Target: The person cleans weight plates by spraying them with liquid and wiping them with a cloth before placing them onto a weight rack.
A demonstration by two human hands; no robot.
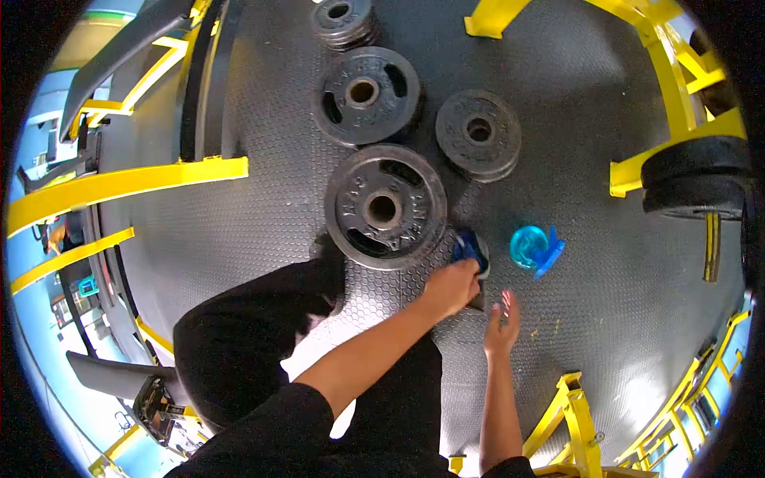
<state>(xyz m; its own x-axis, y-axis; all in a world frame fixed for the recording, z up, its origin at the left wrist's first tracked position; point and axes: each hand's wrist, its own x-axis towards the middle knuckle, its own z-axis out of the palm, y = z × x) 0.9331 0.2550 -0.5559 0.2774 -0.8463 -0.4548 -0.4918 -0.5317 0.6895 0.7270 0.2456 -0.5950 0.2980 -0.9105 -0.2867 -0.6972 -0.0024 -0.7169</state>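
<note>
My left hand (454,287) reaches across to the middle of the floor, its fingers closed at a dark blue item with a pale edge (470,245). The hand covers part of this item, and I cannot tell its kind. My right hand (503,325) is just to the right and nearer to me, fingers apart, holding nothing. Beyond it stands a translucent blue bottle (527,246) with a bright blue part (551,253) sticking out to its right. A large black weight plate (414,209) lies flat just beyond and left of my left hand.
Another large plate (335,103), a smaller stacked pair (458,131) and a small stack (351,36) lie farther off on the black textured floor (275,183). Yellow frames stand at left (159,182), right (673,151) and near right (578,414). Black plates (693,175) hang at right.
</note>
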